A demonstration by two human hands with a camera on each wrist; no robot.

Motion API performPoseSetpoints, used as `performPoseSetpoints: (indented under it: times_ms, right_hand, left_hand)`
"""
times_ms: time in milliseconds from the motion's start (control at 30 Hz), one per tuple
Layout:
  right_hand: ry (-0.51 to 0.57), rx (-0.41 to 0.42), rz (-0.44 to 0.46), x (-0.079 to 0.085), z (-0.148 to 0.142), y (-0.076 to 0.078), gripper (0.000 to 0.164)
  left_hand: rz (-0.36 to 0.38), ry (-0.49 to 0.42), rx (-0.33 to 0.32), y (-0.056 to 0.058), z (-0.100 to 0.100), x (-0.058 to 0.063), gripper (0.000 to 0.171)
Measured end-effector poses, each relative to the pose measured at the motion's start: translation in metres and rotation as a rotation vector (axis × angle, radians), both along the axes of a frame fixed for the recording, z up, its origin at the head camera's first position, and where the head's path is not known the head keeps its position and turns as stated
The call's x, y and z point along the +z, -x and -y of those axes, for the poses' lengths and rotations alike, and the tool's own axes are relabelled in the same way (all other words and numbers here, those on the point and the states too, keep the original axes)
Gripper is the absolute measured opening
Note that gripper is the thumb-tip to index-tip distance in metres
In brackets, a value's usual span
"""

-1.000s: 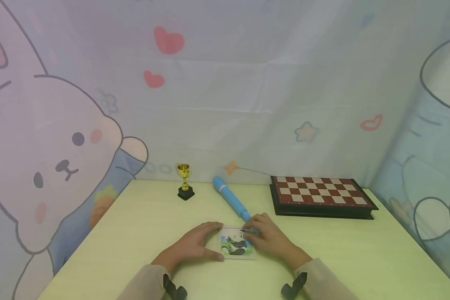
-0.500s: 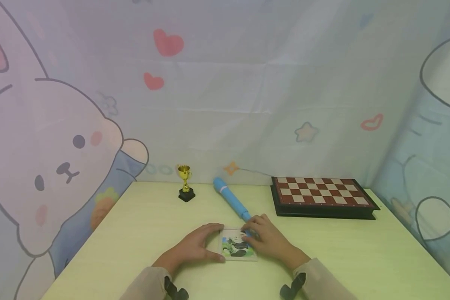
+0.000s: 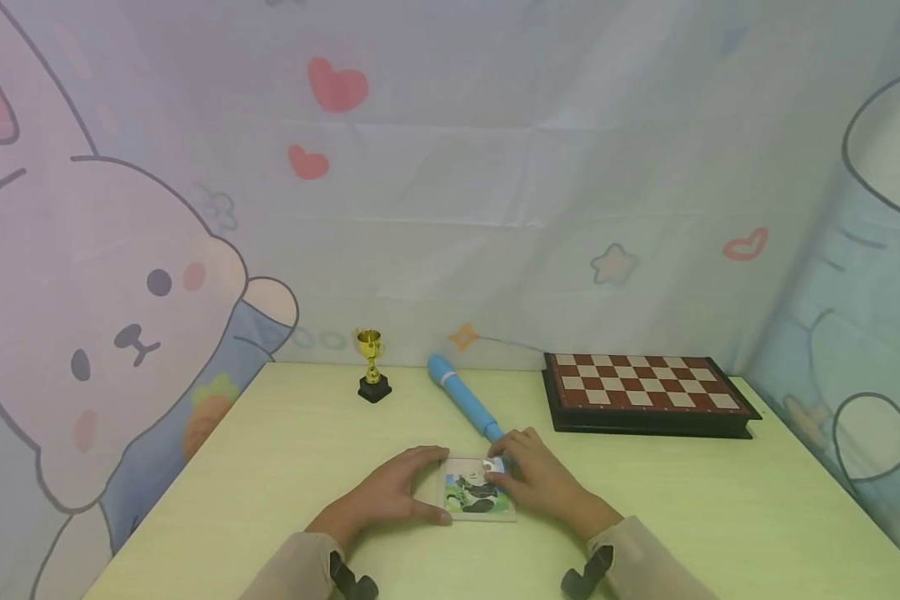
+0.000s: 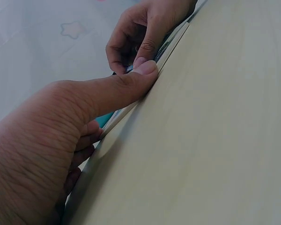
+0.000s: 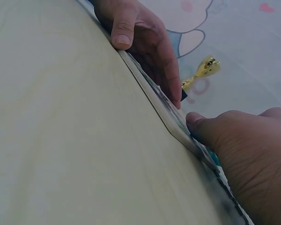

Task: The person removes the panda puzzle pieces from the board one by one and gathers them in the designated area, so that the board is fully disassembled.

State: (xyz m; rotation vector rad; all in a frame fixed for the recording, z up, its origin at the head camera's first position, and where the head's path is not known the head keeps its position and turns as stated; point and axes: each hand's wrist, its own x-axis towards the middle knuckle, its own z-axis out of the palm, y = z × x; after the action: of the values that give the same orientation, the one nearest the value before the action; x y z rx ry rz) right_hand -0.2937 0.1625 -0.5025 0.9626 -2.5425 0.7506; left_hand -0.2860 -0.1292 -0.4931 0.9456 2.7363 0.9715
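Note:
A small square panda picture puzzle (image 3: 471, 498) in a pale frame lies flat on the table, near the front. My left hand (image 3: 390, 493) holds its left side, thumb at the lower left corner and index finger at the upper left. Over the upper right corner, my right hand (image 3: 542, 482) pinches a small puzzle piece (image 3: 496, 465) between thumb and fingers. In the left wrist view the left thumb (image 4: 143, 70) presses the frame's edge. The right wrist view shows the right thumb (image 5: 199, 124) close over the board; the fingers' grip is hidden there.
Just behind the right hand lies a blue stick-shaped thing with a rounded end (image 3: 461, 396). A gold trophy cup (image 3: 372, 367) on a black base stands at the back left. A chessboard box (image 3: 648, 396) sits at the back right, before a cartoon-printed cloth (image 3: 450, 183).
The piece in my right fingers has turned, now showing a white and blue face where a dark patch showed before. My left hand stays in place on the frame.

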Motion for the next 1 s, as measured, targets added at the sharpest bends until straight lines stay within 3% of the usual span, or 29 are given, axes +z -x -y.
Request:
performPoseSetpoints:
  times_ms: [167, 300, 567, 1000]
  right_hand:
    - [0.053, -0.015, 0.081, 0.0023, 0.0007, -0.0007, 0.020]
    - [0.104, 0.001, 0.046, 0.0020, 0.0006, 0.0011, 0.008]
    - [0.189, 0.028, 0.055, 0.0031, 0.0012, 0.0033, 0.008]
    - [0.274, -0.042, 0.129, 0.0027, -0.0065, 0.0045, 0.007]
  left_hand:
    - [0.002, 0.004, 0.010, -0.0001, 0.0004, -0.0003, 0.102]
    - [-0.005, 0.005, 0.008, -0.0002, 0.0001, 0.0005, 0.102]
    - [-0.011, 0.013, 0.006, 0.0018, -0.0001, 0.0018, 0.100]
    - [-0.004, 0.000, -0.001, 0.0003, 0.0004, -0.0005, 0.101]
